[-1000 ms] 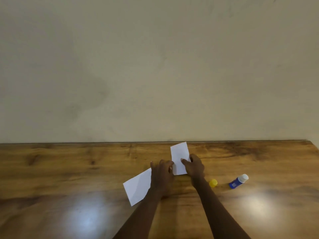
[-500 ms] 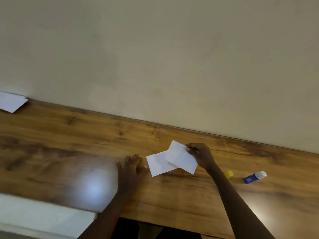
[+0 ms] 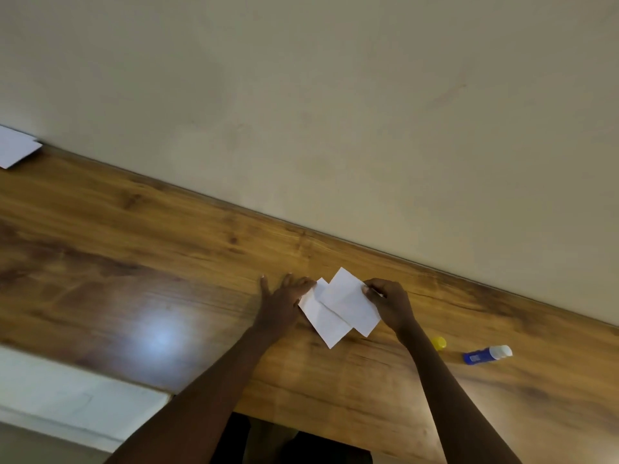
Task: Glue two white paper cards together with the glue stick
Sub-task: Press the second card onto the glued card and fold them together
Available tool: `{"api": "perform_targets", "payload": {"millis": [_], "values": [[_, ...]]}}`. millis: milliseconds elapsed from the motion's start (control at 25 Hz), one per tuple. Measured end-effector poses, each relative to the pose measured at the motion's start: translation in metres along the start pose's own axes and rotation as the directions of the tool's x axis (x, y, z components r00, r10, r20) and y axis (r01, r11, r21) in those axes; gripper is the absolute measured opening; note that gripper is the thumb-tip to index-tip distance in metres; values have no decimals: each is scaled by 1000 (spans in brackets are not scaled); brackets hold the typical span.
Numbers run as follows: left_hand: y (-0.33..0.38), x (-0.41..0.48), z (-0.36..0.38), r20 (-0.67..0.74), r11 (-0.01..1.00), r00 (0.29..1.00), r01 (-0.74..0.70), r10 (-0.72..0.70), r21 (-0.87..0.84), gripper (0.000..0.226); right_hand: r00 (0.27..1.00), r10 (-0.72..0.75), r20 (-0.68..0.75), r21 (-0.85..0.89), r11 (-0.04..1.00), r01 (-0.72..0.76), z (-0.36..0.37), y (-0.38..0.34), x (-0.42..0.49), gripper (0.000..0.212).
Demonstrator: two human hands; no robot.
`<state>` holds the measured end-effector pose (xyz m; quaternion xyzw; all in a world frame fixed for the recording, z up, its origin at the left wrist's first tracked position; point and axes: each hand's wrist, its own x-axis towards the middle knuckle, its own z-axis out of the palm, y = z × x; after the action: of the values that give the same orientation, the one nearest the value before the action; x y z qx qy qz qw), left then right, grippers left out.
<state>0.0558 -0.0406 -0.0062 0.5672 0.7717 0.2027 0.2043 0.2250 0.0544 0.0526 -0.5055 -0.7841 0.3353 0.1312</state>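
While overlapping at frame centre, two cards [image 3: 338, 308] on table [image 3: 134, 262]. Left hand [image 3: 284, 304] flat, fingers apart, touching lower card; right hand [image 3: 390, 304] pinched on upper card.

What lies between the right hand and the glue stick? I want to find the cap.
In the head view, the yellow cap lies on the table between the right hand and the glue stick.

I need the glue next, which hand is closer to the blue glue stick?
Right. The right hand is up-left of the glue stick, apart from it; the left hand is farther left, beyond the cards.
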Motion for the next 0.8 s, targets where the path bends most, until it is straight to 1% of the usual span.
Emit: {"api": "perform_targets", "payload": {"millis": [120, 240, 320, 400, 560, 640, 800], "values": [[-3, -4, 5, -96, 982, 995, 15, -33, -189, 38, 995, 96, -17, 98, 991, -94, 4, 1, -3, 20], [-3, -4, 6, -183, 940, 981, 0, -67, -341, 27, 989, 145, -8, 151, 978, -142, 9, 3, -5, 21], [-4, -4, 9, -231, 937, 971, -18, -67, -349, 22, 984, 178, -10, 185, 967, -173, 11, 4, -6, 20], [-6, -6, 12, -236, 943, 970, -19, -64, -331, 25, 978, 206, -23, 226, 954, -196, 10, 5, -7, 20], [-13, -11, 8, -259, 899, 960, -18, -107, -438, 27, 970, 238, -50, 332, 920, -209, 13, 0, -10, 20], [-16, -14, 5, -280, 879, 951, -18, -132, -477, 26, 971, 240, -25, 329, 919, -218, 22, -6, -8, 20], [-11, -16, 1, -278, 844, 941, 13, -191, -536, 37, 964, 265, 9, 272, 927, -257, 44, -16, -3, 21]]}}
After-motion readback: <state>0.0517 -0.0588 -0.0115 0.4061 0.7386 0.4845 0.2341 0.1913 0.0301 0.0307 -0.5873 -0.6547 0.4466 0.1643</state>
